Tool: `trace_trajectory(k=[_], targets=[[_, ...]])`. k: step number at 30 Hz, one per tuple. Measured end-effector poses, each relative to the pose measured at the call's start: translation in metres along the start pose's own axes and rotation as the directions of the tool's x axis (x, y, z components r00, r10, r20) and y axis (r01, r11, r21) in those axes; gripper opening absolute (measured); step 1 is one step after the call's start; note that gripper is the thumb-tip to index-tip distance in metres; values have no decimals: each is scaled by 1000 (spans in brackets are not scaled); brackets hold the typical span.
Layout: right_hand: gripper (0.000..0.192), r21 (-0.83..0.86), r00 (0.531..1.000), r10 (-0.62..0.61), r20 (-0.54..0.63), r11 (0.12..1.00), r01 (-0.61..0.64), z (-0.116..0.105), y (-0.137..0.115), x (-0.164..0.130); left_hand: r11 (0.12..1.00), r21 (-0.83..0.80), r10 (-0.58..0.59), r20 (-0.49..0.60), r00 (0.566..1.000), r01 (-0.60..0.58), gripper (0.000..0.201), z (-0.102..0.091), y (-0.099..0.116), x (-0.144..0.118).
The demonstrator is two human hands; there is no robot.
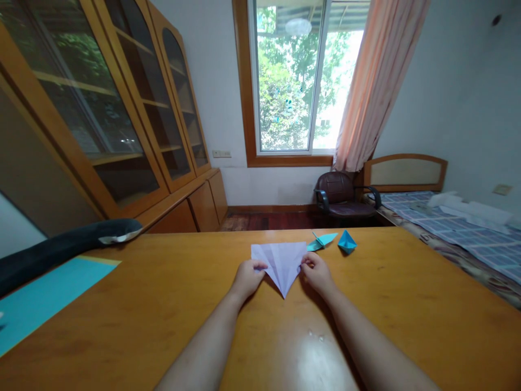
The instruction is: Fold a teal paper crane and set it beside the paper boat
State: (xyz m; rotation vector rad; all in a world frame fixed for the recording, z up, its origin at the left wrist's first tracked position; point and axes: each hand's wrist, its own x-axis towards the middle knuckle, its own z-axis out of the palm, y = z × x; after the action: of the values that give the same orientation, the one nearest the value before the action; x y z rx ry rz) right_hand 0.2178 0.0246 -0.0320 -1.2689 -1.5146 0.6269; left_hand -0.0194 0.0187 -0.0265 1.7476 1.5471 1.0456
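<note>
Between my two hands is a sheet of pale lilac origami paper [282,263], creased and folded to a point that faces me. Its wide edge lies on the far side. My left hand [247,278] grips the left edge, thumb on top. On the opposite edge, my right hand [318,273] pinches the paper with thumb and fingers. Just beyond the right hand sit a light teal folded paper crane [323,241] and a blue folded paper piece [347,243], neither touched by a hand.
A wooden table [163,315] fills the foreground. Turquoise sheets [57,298] lie at its left, beside a dark padded object [69,244]. Past the far edge stand a brown armchair [340,195], a bed [456,217] and a glass-fronted cabinet [163,108].
</note>
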Motion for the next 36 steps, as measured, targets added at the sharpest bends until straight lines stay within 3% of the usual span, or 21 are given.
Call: trace_trajectory(k=[3,5,8,10,15,20,23,26,31,34,36], targets=[[16,-11,990,-52,-132,999,51,-6,-2,3,1000,24,-11,-33,999,12,18,-2,1,2],[17,-9,980,-65,-189,998,64,-9,-2,5,999,31,12,-116,993,-9,16,-5,2,4],[13,18,980,-96,-176,995,100,-10,-1,4,995,75,81,-277,958,-63,13,-11,4,5],[10,36,986,-105,-130,993,110,-10,0,3,989,95,135,-307,942,-111,11,-14,6,5],[6,32,995,-102,9,994,101,-9,-1,-1,984,-22,164,-249,955,-175,13,-15,9,2],[7,141,983,-128,134,984,110,-9,-15,-5,976,36,217,-264,940,-215,13,-15,16,-5],[9,171,981,-128,149,980,102,-7,-25,-7,967,77,256,-244,935,-244,14,-15,21,-8],[9,45,980,-129,149,991,123,-5,-33,-9,955,122,290,-181,940,-271,16,-14,24,-11],[45,-177,931,-278,237,930,323,-2,-39,-14,928,206,330,-73,941,-309,17,-8,31,-17],[52,-245,895,-306,324,887,392,0,-38,-17,870,346,375,3,927,-352,15,-7,35,-21],[52,-275,902,-292,318,882,383,2,-37,-18,818,459,373,35,927,-346,14,-7,38,-22]])
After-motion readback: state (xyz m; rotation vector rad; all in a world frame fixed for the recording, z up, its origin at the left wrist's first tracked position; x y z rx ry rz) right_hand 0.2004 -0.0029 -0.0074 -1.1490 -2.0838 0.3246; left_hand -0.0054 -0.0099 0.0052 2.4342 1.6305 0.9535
